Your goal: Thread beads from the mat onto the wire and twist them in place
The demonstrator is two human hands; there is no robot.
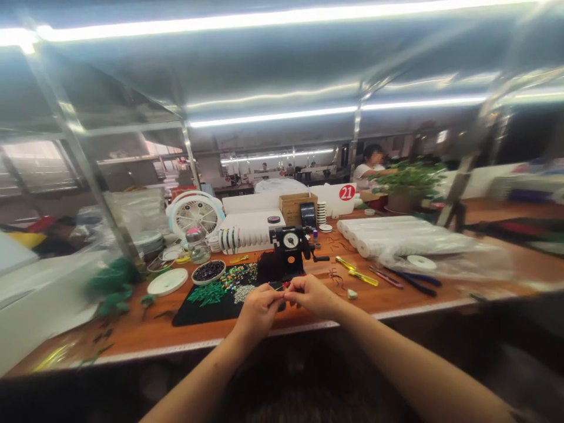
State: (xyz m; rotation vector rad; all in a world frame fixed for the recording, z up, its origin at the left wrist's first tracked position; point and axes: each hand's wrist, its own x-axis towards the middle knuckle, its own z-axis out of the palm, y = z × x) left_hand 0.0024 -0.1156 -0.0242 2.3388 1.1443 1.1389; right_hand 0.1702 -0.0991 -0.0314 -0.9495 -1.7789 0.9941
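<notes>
My left hand (261, 306) and my right hand (312, 295) meet near the table's front edge, fingertips almost touching. Both are pinched closed around something too small to make out. Just behind them stands a black hand-crank winding machine (291, 249) with a round dial and a crank handle on its right. To the left, a black mat (189, 311) bears green pieces (209, 294), multicoloured beads (238, 276) and silvery beads (243, 293). A white dish of dark beads (208, 271) sits at the mat's back edge.
Yellow-handled tools (363, 277), pliers (418, 283) and a small pale lump (352, 294) lie right. Plastic-wrapped white rolls (396, 235) are behind them. At left are a white lid (168, 282), a glass jar (198, 248) and a fan (197, 216). A person (373, 164) sits beyond.
</notes>
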